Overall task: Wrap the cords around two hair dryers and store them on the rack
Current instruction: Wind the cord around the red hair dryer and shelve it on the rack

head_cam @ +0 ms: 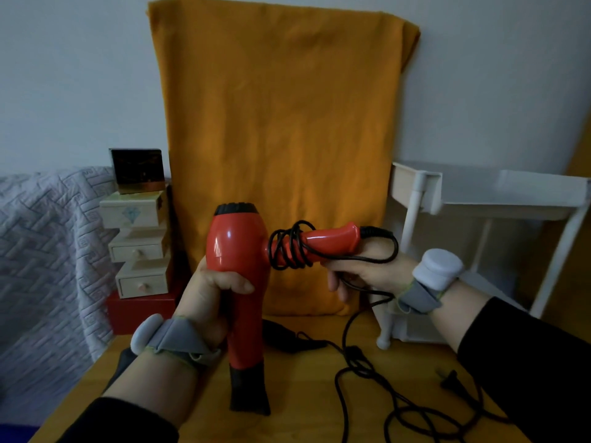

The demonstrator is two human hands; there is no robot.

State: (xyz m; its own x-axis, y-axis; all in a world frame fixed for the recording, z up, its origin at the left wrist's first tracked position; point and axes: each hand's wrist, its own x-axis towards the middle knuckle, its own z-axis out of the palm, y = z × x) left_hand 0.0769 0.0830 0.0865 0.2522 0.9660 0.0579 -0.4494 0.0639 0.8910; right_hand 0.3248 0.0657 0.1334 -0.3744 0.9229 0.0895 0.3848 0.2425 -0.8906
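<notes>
dryer: red hair dryer (236,241) held up above the surface (303,417), black nozzle down, handle pointing right
left hand (208,298): fingers (238,284) clenched round the barrel
right hand (367,270): fingers pinching the cord (287,251) just under the handle
cord: several loops round the handle, rest trails down to the surface, plug (451,380) lying at right
second dryer: black hair dryer (287,337) lying on the surface behind the red one
rack (479,193): white, at right
</notes>
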